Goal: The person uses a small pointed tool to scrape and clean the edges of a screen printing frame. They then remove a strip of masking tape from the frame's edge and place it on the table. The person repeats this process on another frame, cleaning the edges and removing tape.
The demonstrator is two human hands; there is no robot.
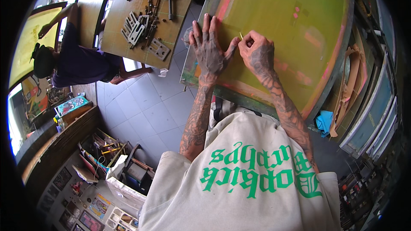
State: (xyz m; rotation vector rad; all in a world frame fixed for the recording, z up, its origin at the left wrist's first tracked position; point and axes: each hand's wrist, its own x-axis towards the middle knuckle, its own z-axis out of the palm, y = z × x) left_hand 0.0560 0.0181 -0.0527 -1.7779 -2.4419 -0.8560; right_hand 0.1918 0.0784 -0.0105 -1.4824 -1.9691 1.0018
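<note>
A large screen-printing frame [274,4] with yellow-green mesh lies in front of me, with pink stains on the mesh and along its borders. My left hand [209,53] rests flat near the frame's left side, its fingers stretched out and its thumb pointing toward my right hand. Over the mesh, my right hand [259,53] is closed in a pinch. From its fingertips pokes a thin, pale yellow sliver [241,35], too small to name. Most of that piece is hidden by the fingers.
Left of the frame, a wooden table [120,38] bears a Y-shaped wrench [170,0], slotted metal plates [136,32] and loose bolts. Another person [81,62] works at far left beside a yellow screen. Cardboard [352,75], a blue cloth [324,122] and stacked frames [372,124] stand right.
</note>
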